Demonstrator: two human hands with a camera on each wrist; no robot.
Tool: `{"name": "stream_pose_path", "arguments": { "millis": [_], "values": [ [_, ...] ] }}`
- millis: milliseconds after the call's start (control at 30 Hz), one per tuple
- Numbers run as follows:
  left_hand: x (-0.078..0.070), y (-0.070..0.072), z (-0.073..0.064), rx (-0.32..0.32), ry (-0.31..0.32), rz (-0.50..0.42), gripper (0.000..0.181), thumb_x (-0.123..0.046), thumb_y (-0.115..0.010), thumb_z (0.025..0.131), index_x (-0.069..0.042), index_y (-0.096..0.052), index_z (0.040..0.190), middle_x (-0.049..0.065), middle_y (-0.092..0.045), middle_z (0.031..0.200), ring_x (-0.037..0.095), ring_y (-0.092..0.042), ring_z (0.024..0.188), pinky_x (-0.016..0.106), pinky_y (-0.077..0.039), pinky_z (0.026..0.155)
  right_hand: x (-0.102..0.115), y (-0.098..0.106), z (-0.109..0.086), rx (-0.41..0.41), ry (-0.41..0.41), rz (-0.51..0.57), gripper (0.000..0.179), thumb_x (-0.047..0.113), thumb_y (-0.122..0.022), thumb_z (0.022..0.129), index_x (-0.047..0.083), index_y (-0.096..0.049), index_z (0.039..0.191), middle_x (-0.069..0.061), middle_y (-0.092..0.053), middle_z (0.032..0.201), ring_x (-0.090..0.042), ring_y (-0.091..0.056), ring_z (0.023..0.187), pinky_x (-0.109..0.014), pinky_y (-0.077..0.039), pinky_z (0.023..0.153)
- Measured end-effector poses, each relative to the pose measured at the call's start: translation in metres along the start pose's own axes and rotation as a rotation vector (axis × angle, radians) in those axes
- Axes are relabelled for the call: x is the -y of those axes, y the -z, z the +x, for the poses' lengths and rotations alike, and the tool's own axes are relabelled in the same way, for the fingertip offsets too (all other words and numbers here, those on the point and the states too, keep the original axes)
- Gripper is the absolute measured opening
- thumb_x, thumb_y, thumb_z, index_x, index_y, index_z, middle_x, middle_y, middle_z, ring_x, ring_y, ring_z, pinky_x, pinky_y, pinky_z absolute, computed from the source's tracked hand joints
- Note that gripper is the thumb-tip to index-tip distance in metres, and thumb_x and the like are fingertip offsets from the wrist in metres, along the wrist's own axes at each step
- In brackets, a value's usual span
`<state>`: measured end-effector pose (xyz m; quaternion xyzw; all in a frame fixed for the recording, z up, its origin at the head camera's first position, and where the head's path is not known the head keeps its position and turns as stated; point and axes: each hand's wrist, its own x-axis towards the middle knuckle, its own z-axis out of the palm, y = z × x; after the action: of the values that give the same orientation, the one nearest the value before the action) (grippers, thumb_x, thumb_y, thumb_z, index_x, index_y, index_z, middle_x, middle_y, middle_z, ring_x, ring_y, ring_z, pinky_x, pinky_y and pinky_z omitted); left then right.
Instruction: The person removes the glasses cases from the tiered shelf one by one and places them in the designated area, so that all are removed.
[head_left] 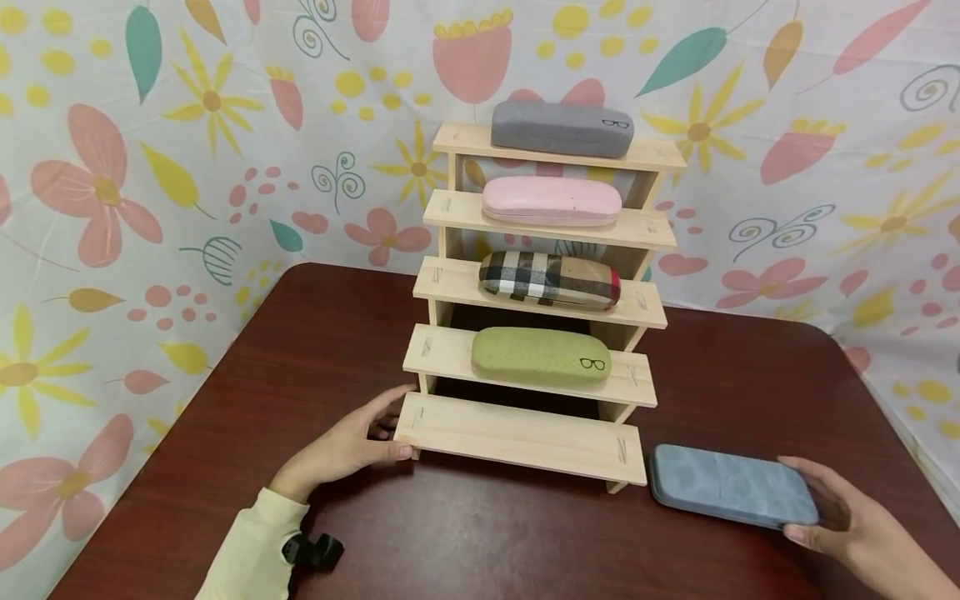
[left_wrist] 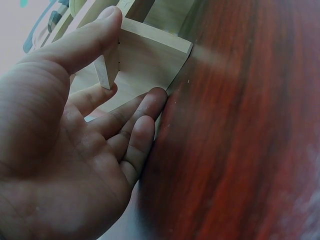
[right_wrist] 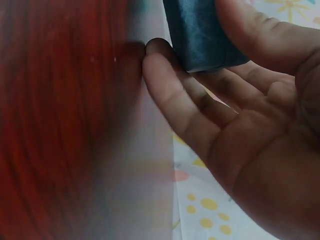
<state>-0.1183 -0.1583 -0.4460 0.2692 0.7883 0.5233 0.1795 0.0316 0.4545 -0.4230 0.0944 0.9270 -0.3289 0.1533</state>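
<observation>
A stepped light-wood display rack stands on the table. My left hand grips the left end of its lowest step, thumb at the front edge and fingers behind. In the left wrist view the thumb lies along the wood, with the lower fingers close to the tabletop. To the right of the rack, my right hand holds a blue glasses case by its right end, between thumb and fingers. The right wrist view shows this case just above the fingertips, low by the table.
Glasses cases lie on the upper steps: grey on top, then pink, plaid and green. The lowest step is bare. A flower-print cloth hangs behind the dark red-brown table.
</observation>
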Motion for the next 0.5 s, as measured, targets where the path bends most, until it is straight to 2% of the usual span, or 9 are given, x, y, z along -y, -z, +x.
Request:
{"name": "stream_pose_path", "arguments": {
  "millis": [167, 300, 500],
  "values": [
    [0.0002, 0.0004, -0.0003, -0.003, -0.001, -0.001, 0.082, -0.021, -0.078, 0.091, -0.009, -0.031, 0.158, 0.014, -0.058, 0.132, 0.030, -0.054, 0.120, 0.048, -0.044, 0.097, 0.0004, 0.0012, -0.0001, 0.002, -0.017, -0.037, 0.104, 0.042, -0.076, 0.090, -0.004, -0.014, 0.157, -0.044, -0.016, 0.150, -0.069, -0.028, 0.123, -0.062, -0.048, 0.079],
    [0.0005, 0.0003, -0.0004, -0.006, 0.002, 0.000, 0.082, -0.022, -0.078, 0.091, -0.010, -0.031, 0.158, 0.014, -0.057, 0.132, 0.030, -0.054, 0.120, 0.048, -0.044, 0.098, 0.0031, 0.0023, 0.0016, 0.038, -0.041, -0.058, 0.103, 0.043, -0.076, 0.090, -0.007, -0.014, 0.156, -0.045, -0.019, 0.147, -0.067, -0.034, 0.120, -0.057, -0.049, 0.079],
    [-0.0012, -0.0001, 0.0005, 0.003, -0.001, -0.005, 0.082, -0.022, -0.078, 0.092, -0.009, -0.031, 0.158, 0.013, -0.058, 0.132, 0.030, -0.054, 0.121, 0.050, -0.043, 0.097, 0.0012, 0.0027, 0.0025, 0.059, -0.029, -0.067, 0.099, 0.038, -0.075, 0.092, -0.009, -0.015, 0.155, -0.046, -0.019, 0.147, -0.069, -0.031, 0.122, -0.058, -0.049, 0.080]
  ]
}}
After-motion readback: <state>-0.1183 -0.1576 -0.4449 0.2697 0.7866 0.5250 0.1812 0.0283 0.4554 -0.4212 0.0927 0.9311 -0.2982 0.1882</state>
